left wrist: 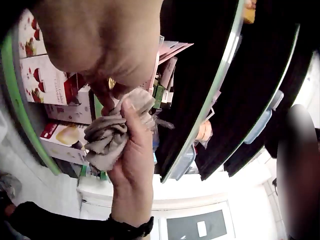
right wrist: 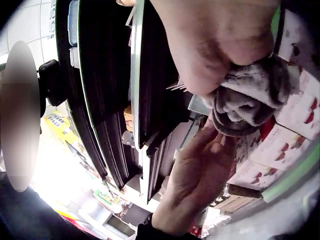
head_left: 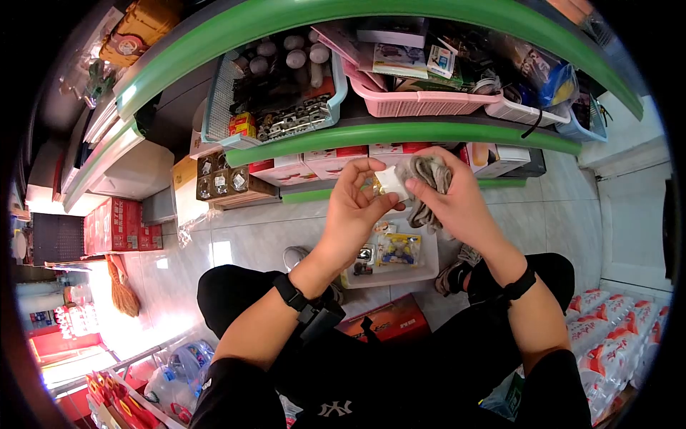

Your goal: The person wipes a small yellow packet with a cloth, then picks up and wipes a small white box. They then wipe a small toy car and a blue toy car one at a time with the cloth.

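In the head view my left hand (head_left: 350,207) pinches a small white, flat-sided item (head_left: 391,182) between thumb and fingers; a bit of yellow shows behind it. My right hand (head_left: 464,200) grips a crumpled grey cloth (head_left: 431,182), its folds bunched against the white item's right side. From the left wrist, the cloth (left wrist: 107,140) is seen under the right thumb, while my left hand (left wrist: 100,40) covers most of the small item. The right wrist view has the cloth (right wrist: 245,102) hanging below the right hand, with the left fingertips right at its edge.
Below the hands, a white bin (head_left: 429,268) on the floor holds small packaged goods. Ahead, a green-edged shelf (head_left: 400,137) carries a blue basket (head_left: 340,89) and a pink basket (head_left: 421,105). A red box (head_left: 393,319) lies between the legs; wrapped bottle packs (head_left: 607,336) stand at right.
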The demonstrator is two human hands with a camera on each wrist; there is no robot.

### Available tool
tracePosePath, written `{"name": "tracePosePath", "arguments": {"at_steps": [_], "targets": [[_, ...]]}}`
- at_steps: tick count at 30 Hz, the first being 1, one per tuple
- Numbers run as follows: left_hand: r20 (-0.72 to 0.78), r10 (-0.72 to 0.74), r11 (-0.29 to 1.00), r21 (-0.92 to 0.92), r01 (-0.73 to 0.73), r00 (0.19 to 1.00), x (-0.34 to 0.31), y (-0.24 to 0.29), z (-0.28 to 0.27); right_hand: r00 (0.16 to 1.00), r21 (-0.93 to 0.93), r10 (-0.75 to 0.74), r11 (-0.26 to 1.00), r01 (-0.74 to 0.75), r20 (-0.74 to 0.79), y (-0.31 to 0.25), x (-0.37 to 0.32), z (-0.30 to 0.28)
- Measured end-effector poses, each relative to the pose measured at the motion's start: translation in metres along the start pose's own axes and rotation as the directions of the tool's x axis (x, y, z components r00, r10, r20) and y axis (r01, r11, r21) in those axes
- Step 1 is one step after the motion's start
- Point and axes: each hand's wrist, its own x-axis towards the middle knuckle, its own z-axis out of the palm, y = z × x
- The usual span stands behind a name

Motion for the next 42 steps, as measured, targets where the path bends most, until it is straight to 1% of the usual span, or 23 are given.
{"name": "tracePosePath", "arguments": {"at_steps": [2,4,6,8,9,10,13,15,19,22,23,25,26,28,29,31,34,35,37,38,39,40,42], "targets": [[0.013,0.005,1.000,-0.025,-0.005,1.000,0.001,-0.001,-0.001,0.999,0.037,0.045,0.998,-0.045,-0.004,-0.003,0.001,-0.003],[0.021,0.009,1.000,-0.022,-0.009,1.000,0.002,-0.004,-0.005,0.994,-0.120,-0.027,0.993,0.015,-0.102,-0.008,0.003,-0.009],[0.002,0.046,0.997,0.067,-0.046,0.999,0.001,-0.003,-0.008,0.987,-0.155,-0.029,0.988,0.004,-0.161,-0.004,0.006,-0.017],[0.014,0.040,0.986,0.164,-0.042,0.999,0.001,-0.004,-0.012,0.982,-0.061,0.053,0.996,-0.065,-0.184,0.007,0.010,-0.025],[0.033,0.015,0.976,0.217,-0.021,0.999,0.003,-0.008,-0.016,0.991,0.107,0.101,0.990,-0.091,-0.092,-0.010,0.008,-0.026],[0.049,-0.013,0.963,0.270,-0.001,0.999,0.003,-0.008,-0.017,0.998,0.077,0.042,0.996,-0.038,-0.052,-0.017,0.006,-0.025],[0.012,0.061,0.957,0.285,-0.062,0.998,-0.001,-0.006,-0.007,0.991,0.021,-0.119,0.993,0.118,0.061,-0.023,0.002,-0.018],[-0.022,0.050,0.963,0.265,-0.042,0.999,-0.002,-0.007,-0.007,0.971,0.011,-0.211,0.977,0.211,0.117,-0.024,0.001,-0.013],[-0.076,0.061,0.972,0.233,-0.042,0.995,0.002,-0.016,-0.013,0.935,0.004,-0.291,0.955,0.296,0.201,-0.025,0.000,-0.008],[0.059,-0.008,0.943,0.332,-0.012,0.998,0.004,-0.018,-0.017,0.896,-0.119,-0.307,0.926,0.359,0.320,-0.031,-0.005,-0.004],[0.075,0.013,0.927,0.373,-0.040,0.997,0.002,-0.019,-0.015,0.884,-0.180,-0.313,0.903,0.390,0.347,-0.033,-0.007,-0.001],[0.111,0.054,0.888,0.449,-0.099,0.992,-0.003,-0.011,-0.005,0.903,-0.295,-0.265,0.882,0.368,0.337,-0.029,-0.008,-0.002],[0.085,-0.009,0.908,0.417,-0.028,0.996,-0.003,-0.013,-0.006,0.912,-0.351,-0.241,0.866,0.356,0.331,-0.027,-0.009,-0.002],[0.039,-0.135,0.931,0.347,0.113,0.990,-0.004,-0.012,-0.008,0.941,-0.380,-0.220,0.872,0.308,0.257,-0.026,-0.007,-0.005],[0.030,-0.154,0.914,0.383,0.131,0.988,-0.004,-0.010,-0.010,0.953,-0.393,-0.210,0.875,0.283,0.219,-0.025,-0.005,-0.006],[0.011,-0.194,0.876,0.452,0.168,0.981,-0.005,0.000,-0.006,0.970,-0.344,-0.210,0.908,0.239,0.121,-0.018,-0.003,-0.004],[0.027,-0.059,0.841,0.540,0.035,0.998,-0.005,-0.003,-0.003,0.983,-0.205,-0.183,0.962,0.179,0.001,-0.008,-0.001,-0.001],[0.052,-0.053,0.823,0.568,0.014,0.997,-0.005,-0.003,-0.004,0.985,-0.147,-0.170,0.976,0.163,-0.033,-0.007,0.001,-0.001],[0.102,-0.043,0.783,0.622,-0.030,0.994,-0.005,0.000,-0.007,0.995,0.058,0.054,0.997,-0.049,-0.087,-0.014,0.008,-0.013],[0.069,-0.048,0.814,0.581,-0.001,0.997,-0.006,0.001,-0.007,0.981,0.164,0.170,0.975,-0.152,-0.097,-0.015,0.011,-0.021],[0.036,-0.054,0.843,0.537,0.026,0.998,-0.008,0.000,-0.007,0.982,0.191,0.179,0.968,-0.165,-0.061,-0.013,0.014,-0.030],[0.005,-0.062,0.870,0.490,0.052,0.998,-0.008,0.000,-0.007,0.990,0.147,0.128,0.982,-0.118,-0.060,-0.012,0.013,-0.031],[0.014,-0.027,0.859,0.512,0.016,1.000,-0.007,-0.002,-0.010,0.998,0.060,0.024,0.998,-0.021,-0.051,-0.014,0.009,-0.028]]}}
